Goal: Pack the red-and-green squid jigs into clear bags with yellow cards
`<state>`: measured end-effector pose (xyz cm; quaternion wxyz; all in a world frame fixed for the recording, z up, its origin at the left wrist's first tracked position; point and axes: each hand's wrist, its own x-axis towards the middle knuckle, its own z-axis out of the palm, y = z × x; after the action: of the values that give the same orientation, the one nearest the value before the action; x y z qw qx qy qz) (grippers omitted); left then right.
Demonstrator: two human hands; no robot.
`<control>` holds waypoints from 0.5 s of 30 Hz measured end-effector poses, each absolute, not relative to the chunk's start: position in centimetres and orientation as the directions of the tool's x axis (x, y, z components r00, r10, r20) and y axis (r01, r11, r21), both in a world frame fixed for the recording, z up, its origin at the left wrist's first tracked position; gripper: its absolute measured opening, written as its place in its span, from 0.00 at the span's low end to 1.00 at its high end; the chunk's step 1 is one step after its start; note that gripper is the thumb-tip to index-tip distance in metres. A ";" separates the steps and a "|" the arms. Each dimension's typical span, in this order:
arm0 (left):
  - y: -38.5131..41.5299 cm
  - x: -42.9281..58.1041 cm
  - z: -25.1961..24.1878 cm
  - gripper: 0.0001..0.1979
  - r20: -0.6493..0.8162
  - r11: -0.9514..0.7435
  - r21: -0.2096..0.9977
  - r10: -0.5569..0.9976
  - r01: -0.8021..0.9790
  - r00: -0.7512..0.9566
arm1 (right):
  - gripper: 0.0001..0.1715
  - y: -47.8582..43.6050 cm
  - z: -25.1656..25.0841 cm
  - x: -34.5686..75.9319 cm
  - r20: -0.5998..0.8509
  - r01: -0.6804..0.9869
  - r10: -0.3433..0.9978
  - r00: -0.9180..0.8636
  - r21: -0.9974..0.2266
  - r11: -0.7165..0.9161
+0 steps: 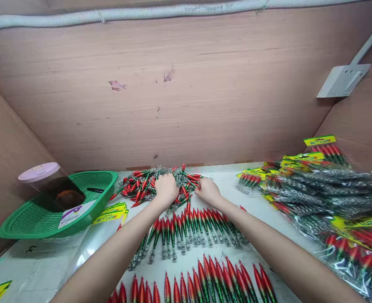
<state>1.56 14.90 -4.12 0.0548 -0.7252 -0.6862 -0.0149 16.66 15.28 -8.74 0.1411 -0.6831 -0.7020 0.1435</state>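
Note:
A heap of red and green fishing lures with silvery hooks lies by the back wall. My left hand is closed in the heap among the hooks, its fingertips and whatever they grip turned away from view. Just to its right, my right hand is closed at the heap's edge, pinching what looks like a fishing lure, mostly hidden by the fingers. Below both hands runs a row of lures, red ends up and hooks towards me. Nearer still, a second row of larger-looking lures is cut off by the frame's lower edge.
On the left stands a green basket with a lidded plastic tub in it. Yellow header cards lie beside it. Bagged lures are piled on the right, below a wall socket.

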 end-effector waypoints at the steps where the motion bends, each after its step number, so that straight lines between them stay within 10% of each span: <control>1: 14.9 1.4 -4.1 0.16 0.073 -0.053 -0.060 0.996 0.997 0.058 | 0.17 15.3 -8.8 16.9 0.010 0.913 1.000 -0.019 -0.407 0.022; 15: 13.2 0.6 -6.0 0.14 0.055 -0.729 0.042 0.685 0.683 0.727 | 0.18 15.9 -8.7 19.8 0.090 0.638 0.995 0.041 -0.769 0.043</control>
<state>0.58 13.15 -5.98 -0.0093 -0.9291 -0.3681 -0.0334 19.75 15.90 -8.71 0.3359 -0.6383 -0.6394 0.2661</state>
